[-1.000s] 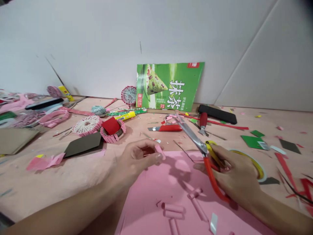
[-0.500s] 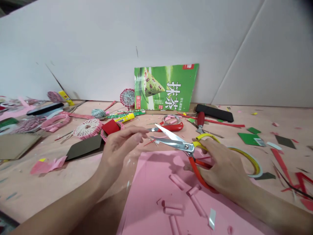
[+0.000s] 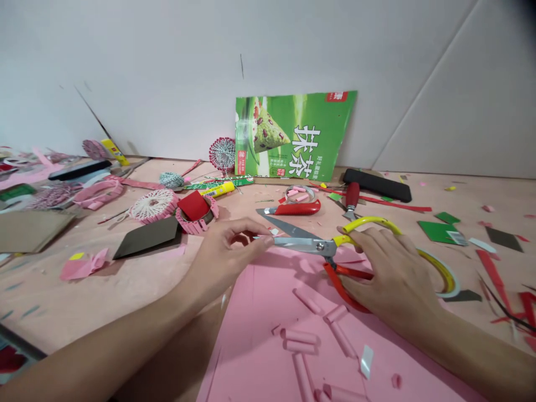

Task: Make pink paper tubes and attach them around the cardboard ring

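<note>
My right hand (image 3: 391, 276) grips the red and yellow handles of a pair of large steel scissors (image 3: 304, 244), just above a pink paper sheet (image 3: 255, 296). The scissors lie almost level, blades apart, tips pointing left. My left hand (image 3: 226, 251) is curled, its fingertips at the blade tips. Nothing shows between its fingers. Several rolled pink paper strips (image 3: 312, 329) lie on the sheet below both hands.
Behind the hands lie a red-handled craft knife (image 3: 297, 208), a pink paper ring (image 3: 196, 224), a white coiled disc (image 3: 153, 205) and a dark card (image 3: 146, 237). A tape roll (image 3: 438, 271) sits right. A green package (image 3: 293, 134) leans on the white wall (image 3: 125, 72).
The scissors have swung down from pointing up-left to lying nearly level, pointing left. The pink strip held in my left hand earlier no longer shows there, and another rolled strip lies on the sheet.
</note>
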Demonstrator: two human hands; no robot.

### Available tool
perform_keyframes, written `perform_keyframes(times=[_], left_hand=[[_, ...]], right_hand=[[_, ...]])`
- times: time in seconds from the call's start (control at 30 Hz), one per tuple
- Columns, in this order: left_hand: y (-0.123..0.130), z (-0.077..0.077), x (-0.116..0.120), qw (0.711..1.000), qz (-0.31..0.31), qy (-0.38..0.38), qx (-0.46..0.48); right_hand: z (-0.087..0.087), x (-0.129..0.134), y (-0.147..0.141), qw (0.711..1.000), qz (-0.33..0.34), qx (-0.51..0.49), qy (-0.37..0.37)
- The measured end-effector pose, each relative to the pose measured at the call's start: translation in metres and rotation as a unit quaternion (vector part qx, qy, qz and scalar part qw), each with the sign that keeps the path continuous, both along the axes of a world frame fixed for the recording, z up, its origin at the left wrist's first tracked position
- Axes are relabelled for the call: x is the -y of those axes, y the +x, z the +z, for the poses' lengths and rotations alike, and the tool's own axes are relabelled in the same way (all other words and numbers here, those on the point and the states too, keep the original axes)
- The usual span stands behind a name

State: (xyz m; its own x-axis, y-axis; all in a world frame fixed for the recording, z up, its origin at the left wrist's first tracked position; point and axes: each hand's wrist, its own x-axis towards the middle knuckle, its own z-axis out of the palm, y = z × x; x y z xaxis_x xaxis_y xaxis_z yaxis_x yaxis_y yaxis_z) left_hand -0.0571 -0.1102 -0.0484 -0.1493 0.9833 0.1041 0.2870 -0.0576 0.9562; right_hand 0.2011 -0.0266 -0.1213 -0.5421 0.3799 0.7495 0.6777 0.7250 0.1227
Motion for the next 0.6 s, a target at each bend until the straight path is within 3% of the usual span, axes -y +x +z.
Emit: perform_keyframes(times=[0.33,0.6], left_hand=[[-0.0067,-0.0035,-0.0072,0.994,0.098,0.017,0.052],[-0.0048,-0.0009,-0.0019,0.998,0.003,0.001,0.07]], right_hand=[[-0.0013,-0.0003,0.0024,1.0,-0.001,0.005,-0.014],[0.0021,0.0012,0.0006,1.0,0.01,-0.003,-0.022]])
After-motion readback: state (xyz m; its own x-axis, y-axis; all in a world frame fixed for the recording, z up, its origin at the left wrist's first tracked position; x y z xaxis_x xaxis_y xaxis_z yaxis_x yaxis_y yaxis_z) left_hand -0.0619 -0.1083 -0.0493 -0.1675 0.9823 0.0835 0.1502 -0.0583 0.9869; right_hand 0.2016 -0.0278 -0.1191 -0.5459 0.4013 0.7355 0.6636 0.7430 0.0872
